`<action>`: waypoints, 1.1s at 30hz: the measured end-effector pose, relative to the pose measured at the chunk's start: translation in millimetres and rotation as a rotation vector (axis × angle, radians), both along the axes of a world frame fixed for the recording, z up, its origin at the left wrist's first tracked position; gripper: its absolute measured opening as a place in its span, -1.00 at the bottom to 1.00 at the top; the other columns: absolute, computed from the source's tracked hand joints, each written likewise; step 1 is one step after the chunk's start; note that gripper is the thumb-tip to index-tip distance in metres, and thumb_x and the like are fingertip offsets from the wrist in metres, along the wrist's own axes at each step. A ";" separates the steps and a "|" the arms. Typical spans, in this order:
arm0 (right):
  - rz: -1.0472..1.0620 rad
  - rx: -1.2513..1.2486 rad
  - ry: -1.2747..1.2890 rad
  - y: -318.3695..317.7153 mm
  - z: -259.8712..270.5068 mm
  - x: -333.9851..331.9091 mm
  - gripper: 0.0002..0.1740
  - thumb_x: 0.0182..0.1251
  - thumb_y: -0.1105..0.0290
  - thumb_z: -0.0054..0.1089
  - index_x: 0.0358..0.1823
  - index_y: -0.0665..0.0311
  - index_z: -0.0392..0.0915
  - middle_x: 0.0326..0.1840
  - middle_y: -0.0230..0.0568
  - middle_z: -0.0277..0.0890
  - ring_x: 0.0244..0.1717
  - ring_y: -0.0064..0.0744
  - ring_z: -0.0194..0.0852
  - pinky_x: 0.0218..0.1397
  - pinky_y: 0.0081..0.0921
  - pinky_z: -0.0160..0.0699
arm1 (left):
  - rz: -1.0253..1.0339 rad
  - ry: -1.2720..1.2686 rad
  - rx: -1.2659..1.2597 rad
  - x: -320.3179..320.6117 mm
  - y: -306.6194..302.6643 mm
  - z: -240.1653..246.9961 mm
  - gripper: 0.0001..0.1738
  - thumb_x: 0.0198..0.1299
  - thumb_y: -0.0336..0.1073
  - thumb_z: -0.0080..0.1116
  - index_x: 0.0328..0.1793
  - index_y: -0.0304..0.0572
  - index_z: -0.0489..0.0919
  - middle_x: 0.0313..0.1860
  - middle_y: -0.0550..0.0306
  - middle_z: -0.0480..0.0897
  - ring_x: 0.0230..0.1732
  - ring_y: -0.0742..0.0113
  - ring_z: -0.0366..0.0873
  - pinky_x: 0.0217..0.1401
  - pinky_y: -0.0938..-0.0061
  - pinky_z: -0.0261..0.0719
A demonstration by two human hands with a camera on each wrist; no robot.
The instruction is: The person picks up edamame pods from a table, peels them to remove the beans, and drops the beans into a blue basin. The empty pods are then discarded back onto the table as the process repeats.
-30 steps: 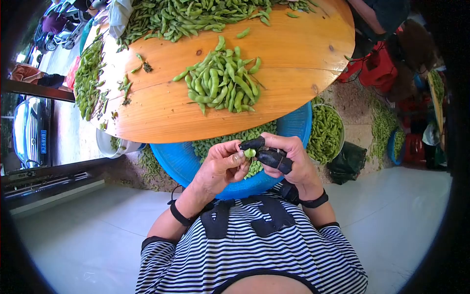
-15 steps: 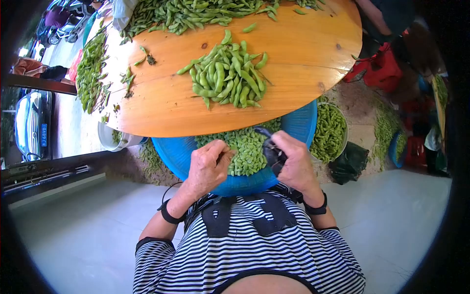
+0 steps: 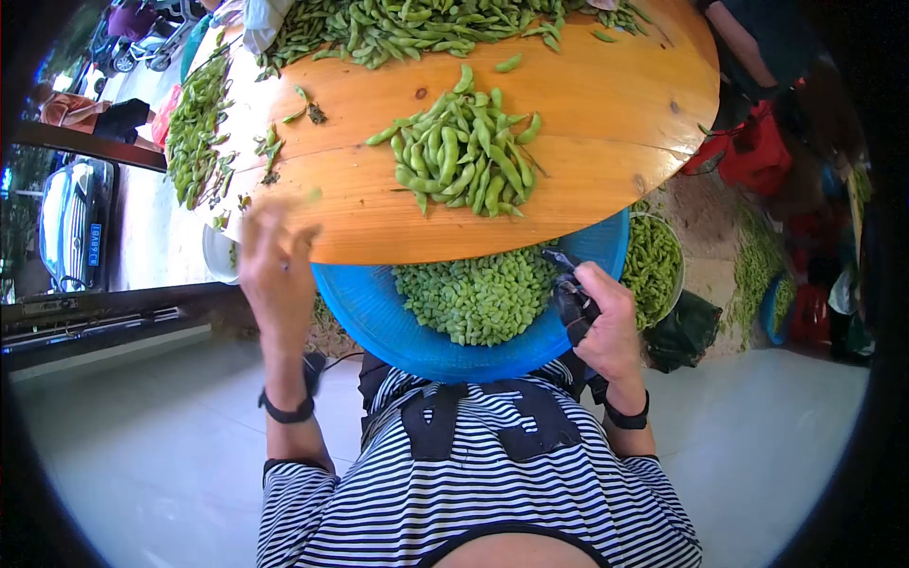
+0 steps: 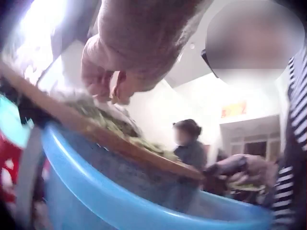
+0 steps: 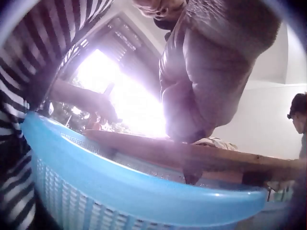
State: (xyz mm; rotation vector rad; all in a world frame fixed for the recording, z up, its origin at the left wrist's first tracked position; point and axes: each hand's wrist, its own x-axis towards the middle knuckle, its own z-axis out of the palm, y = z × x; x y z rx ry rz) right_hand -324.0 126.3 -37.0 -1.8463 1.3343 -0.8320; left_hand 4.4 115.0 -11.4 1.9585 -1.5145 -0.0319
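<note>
My left hand (image 3: 276,270), blurred, is raised over the table's left front edge, its fingers loosely spread. A small blurred green piece (image 3: 313,195) appears just beyond its fingertips. In the left wrist view the left hand (image 4: 134,48) hangs above the table edge. Over the right side of a blue basket (image 3: 379,346) is my right hand (image 3: 608,327), with black coverings (image 3: 573,305) on its thumb and finger and nothing visible held. Shelled green beans (image 3: 478,298) fill the basket's middle. On the wooden table (image 3: 331,208) lies a small pile of bean pods (image 3: 464,156).
A large heap of pods (image 3: 407,28) covers the table's far side, with more pods (image 3: 197,133) at the left. A pod-filled bucket (image 3: 653,270) stands right of the basket, beside a dark green bag (image 3: 684,331). A white bucket (image 3: 220,256) sits below the table's left edge.
Both hands were together around a green pod, then came apart over the basket. My left hand has swung left to the table's edge; the right has stayed over the basket's right side.
</note>
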 end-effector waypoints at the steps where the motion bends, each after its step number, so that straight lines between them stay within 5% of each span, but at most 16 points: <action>1: 0.003 0.005 0.013 -0.5 0.5 -0.5 -0.76 0.02 0.65 0.20 -0.23 0.40 0.43 -0.41 -0.04 0.35 -0.40 -0.01 0.43 -0.29 -0.38 0.43 | 0.024 -0.355 -0.173 19.7 -14.2 -4.9 -0.56 0.11 -0.56 0.28 0.16 -0.22 0.58 0.14 -0.04 0.54 -0.13 0.28 0.59 -0.32 0.50 0.58; 4: 0.023 0.010 -0.007 -2.8 1.5 6.1 -0.74 0.01 0.66 0.20 -0.22 0.40 0.44 -0.40 -0.05 0.35 -0.39 -0.04 0.43 -0.28 -0.39 0.43 | -0.125 -0.186 -0.180 9.7 -30.6 -1.1 -0.57 0.10 -0.58 0.28 0.15 -0.23 0.60 0.17 -0.03 0.56 0.01 0.21 0.59 -0.20 0.47 0.63; 6: 0.047 0.017 -0.036 -1.5 1.1 12.5 -0.73 0.01 0.66 0.20 -0.21 0.40 0.44 -0.39 -0.06 0.35 -0.39 -0.05 0.43 -0.28 -0.39 0.43 | -0.443 -0.033 -0.130 -11.2 -41.0 -7.1 -0.72 0.11 -0.63 0.21 -0.02 -0.31 0.67 0.01 -0.01 0.65 0.05 0.19 0.60 0.05 0.36 0.61; 10: 0.080 0.019 -0.045 1.9 -1.3 16.4 -0.72 0.00 0.65 0.22 -0.19 0.43 0.45 -0.37 -0.07 0.36 -0.37 -0.05 0.44 -0.27 -0.38 0.44 | -0.684 -0.171 -0.129 -39.1 -65.9 -13.9 -0.73 0.03 -0.55 0.23 -0.09 -0.26 0.67 -0.14 0.04 0.65 -0.08 0.10 0.58 -0.07 0.30 0.63; 15: 0.048 0.034 -0.049 4.3 -5.4 10.1 -0.73 0.05 0.63 0.22 -0.18 0.43 0.46 -0.36 -0.06 0.37 -0.36 -0.05 0.45 -0.28 -0.35 0.43 | -0.662 -0.064 -0.060 -41.5 -61.2 -11.8 -0.76 0.01 -0.57 0.26 -0.13 -0.35 0.62 -0.12 -0.03 0.64 -0.12 -0.02 0.59 -0.04 0.26 0.57; 18: 0.126 0.062 -0.050 1.2 -2.1 11.7 -0.74 0.08 0.61 0.23 -0.16 0.43 0.47 -0.37 -0.06 0.37 -0.38 -0.06 0.43 -0.29 -0.34 0.41 | -0.515 -0.139 0.064 -42.6 -43.8 -5.3 -0.78 0.10 -0.56 0.23 -0.09 -0.33 0.58 -0.14 -0.01 0.60 -0.21 0.17 0.61 -0.22 0.35 0.55; 21: 0.145 0.069 -0.177 -1.4 -2.7 23.4 -0.75 0.10 0.60 0.24 -0.16 0.43 0.47 -0.38 -0.06 0.36 -0.41 -0.07 0.38 -0.32 -0.36 0.38 | -0.372 0.154 0.218 -45.2 -26.9 -3.3 -0.87 0.24 -0.54 0.16 -0.09 -0.34 0.55 -0.23 0.04 0.59 -0.32 0.39 0.59 -0.38 0.53 0.49; 23: 0.148 0.103 -0.218 -4.6 0.6 30.9 -0.76 0.12 0.59 0.23 -0.16 0.43 0.48 -0.39 -0.06 0.35 -0.42 -0.09 0.36 -0.33 -0.37 0.36 | -0.420 0.930 0.254 -50.9 -15.7 -12.0 -0.93 0.32 -0.52 0.12 -0.11 -0.34 0.53 -0.34 0.08 0.60 -0.44 0.51 0.54 -0.49 0.64 0.43; 26: 0.110 0.136 -0.373 -5.7 -2.4 39.8 -0.76 0.14 0.60 0.21 -0.14 0.44 0.48 -0.41 -0.17 0.37 -0.45 -0.32 0.36 -0.38 -0.49 0.32 | -0.476 1.293 0.377 -79.4 0.5 -13.5 -0.93 0.36 -0.45 0.14 -0.17 -0.30 0.51 -0.52 0.24 0.57 -0.61 0.64 0.42 -0.61 0.71 0.29; 29: 0.089 0.605 -0.660 -5.3 17.1 37.6 -0.76 0.21 0.63 0.14 -0.08 0.41 0.53 -0.52 -0.51 0.36 -0.54 -0.76 0.26 -0.48 -0.70 0.27 | -0.472 1.337 0.422 -105.5 10.6 -16.7 -0.92 0.33 -0.45 0.19 -0.17 -0.30 0.52 -0.57 0.21 0.57 -0.62 0.62 0.42 -0.60 0.72 0.33; 33: 0.114 0.646 -0.826 -4.8 8.6 29.9 -0.76 0.26 0.64 0.08 -0.05 0.37 0.54 -0.56 -0.53 0.35 -0.57 -0.77 0.24 -0.52 -0.72 0.25 | -0.518 1.132 0.306 -116.9 15.5 -22.4 -0.90 0.33 -0.49 0.17 -0.14 -0.38 0.48 -0.50 0.14 0.58 -0.57 0.52 0.52 -0.60 0.68 0.40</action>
